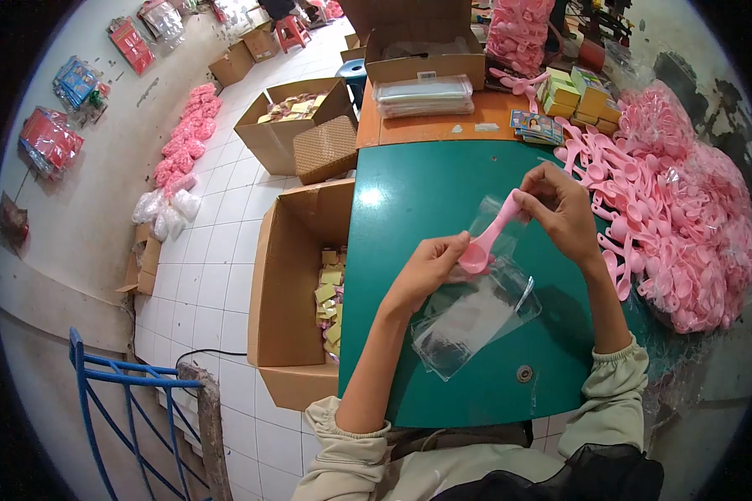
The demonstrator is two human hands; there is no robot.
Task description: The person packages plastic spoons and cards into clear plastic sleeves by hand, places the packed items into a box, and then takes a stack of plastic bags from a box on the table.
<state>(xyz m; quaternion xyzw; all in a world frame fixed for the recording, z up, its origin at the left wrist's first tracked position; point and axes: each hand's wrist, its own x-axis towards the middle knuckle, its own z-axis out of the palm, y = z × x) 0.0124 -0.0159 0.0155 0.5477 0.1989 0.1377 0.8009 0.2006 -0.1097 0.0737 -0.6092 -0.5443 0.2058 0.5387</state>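
Over the green table (393, 217), a pink spoon (495, 232) is held between both hands. My left hand (430, 267) pinches it near the bowl, which points down and to the left. My right hand (557, 209) grips the handle's upper end, with its fingers closed. A clear plastic bag shows behind the spoon; which fingers touch it I cannot tell. Beneath the hands lie several flat transparent bags (468, 326), overlapping on the table top.
Loose pink spoons (618, 184) and bagged ones (702, 225) are heaped at the right. Small boxes (589, 90) and stacked plastic sleeves (424, 96) sit at the back. An open carton (288, 275) of yellow packets stands left of the table, near a blue metal rail (134, 380).
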